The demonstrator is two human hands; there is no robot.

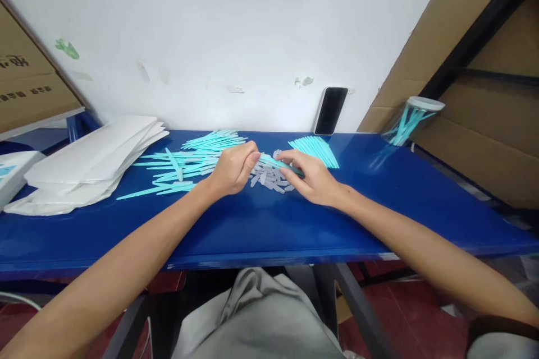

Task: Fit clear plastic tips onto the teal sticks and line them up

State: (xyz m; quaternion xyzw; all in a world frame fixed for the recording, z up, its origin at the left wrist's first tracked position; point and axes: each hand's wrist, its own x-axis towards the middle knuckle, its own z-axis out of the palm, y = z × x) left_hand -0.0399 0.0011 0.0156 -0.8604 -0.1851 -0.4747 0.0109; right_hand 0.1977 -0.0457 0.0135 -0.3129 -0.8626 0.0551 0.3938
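My left hand [234, 168] is closed, thumb pressed against the curled fingers, at one end of a slim turquoise stick [270, 161]. The other end of that stick lies between the thumb and fingers of my right hand [310, 175]. Beneath it is a heap of small translucent grey pieces [272, 179], partly covered by my hands. Left of my left hand lies a loose pile of turquoise sticks [196, 161], some crossing each other. Beyond my right hand, more turquoise sticks [315, 150] lie side by side in a neat row.
The blue table [261, 235] meets a white wall. White bags [95, 162] are stacked at the left beside a white box [17, 174]. A phone [331, 111] leans on the wall. A clear lidded jar [406, 123] with turquoise sticks stands right, near cardboard.
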